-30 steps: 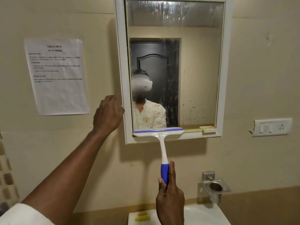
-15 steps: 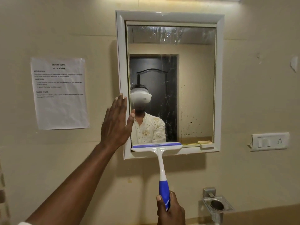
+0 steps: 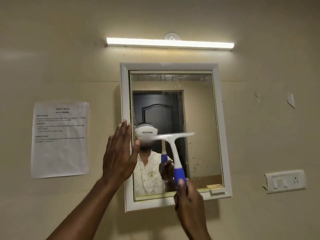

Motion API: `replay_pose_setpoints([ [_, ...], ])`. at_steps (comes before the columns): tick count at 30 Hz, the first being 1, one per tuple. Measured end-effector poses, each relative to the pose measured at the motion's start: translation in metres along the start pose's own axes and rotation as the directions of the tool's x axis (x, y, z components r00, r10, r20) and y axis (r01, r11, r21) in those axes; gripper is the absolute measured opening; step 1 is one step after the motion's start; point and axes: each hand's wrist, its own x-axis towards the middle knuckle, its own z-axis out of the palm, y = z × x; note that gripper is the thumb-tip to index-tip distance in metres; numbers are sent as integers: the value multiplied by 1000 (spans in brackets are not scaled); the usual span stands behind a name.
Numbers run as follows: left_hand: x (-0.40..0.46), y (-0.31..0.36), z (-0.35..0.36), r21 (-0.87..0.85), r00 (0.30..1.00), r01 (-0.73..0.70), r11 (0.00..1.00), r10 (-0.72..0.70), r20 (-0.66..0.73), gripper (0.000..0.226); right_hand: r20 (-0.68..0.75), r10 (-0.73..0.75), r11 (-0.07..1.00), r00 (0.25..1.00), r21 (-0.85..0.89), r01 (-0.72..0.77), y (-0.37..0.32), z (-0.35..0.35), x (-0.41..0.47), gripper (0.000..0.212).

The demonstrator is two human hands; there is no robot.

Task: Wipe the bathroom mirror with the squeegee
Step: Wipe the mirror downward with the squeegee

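The mirror [image 3: 199,104] hangs on the wall in a white frame [image 3: 125,94], with streaks near its top and dark spots at its lower right. My right hand [image 3: 187,196] grips the blue end of a white squeegee [image 3: 174,148]. Its blade sits across the middle of the glass, tilted slightly and blurred at the left end. My left hand [image 3: 119,153] lies flat with fingers together against the frame's left side. A person's reflection shows in the lower left of the glass.
A lit tube light [image 3: 169,43] runs above the mirror. A printed paper sheet [image 3: 59,139] is stuck to the wall on the left. A white switch plate [image 3: 284,181] sits on the wall to the right.
The squeegee has risen from the mirror's bottom edge to the middle of the glass. My view has tilted upward, bringing the tube light in. My left hand stays on the frame.
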Motion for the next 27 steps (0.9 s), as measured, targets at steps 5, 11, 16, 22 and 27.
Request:
replay_pose_setpoints([
  [5, 26, 8, -11, 40, 999, -39, 998, 40, -14, 60, -30, -71, 994, 997, 78, 73, -62, -8, 83, 29],
  [11, 44, 15, -17, 53, 998, -55, 997, 56, -19, 63, -34, -102, 974, 994, 202, 107, -116, -14, 141, 27],
  [16, 48, 15, -16, 50, 997, -65, 997, 66, -25, 62, -58, -114, 975, 992, 187, 123, -135, -13, 168, 31],
  [22, 52, 14, -14, 63, 997, -70, 996, 72, -33, 63, -58, -116, 977, 992, 174, 124, -140, -14, 182, 33],
  [27, 54, 15, -11, 60, 997, -72, 996, 73, -30, 62, 3, -74, 971, 997, 230, 71, -137, -19, 191, 33],
])
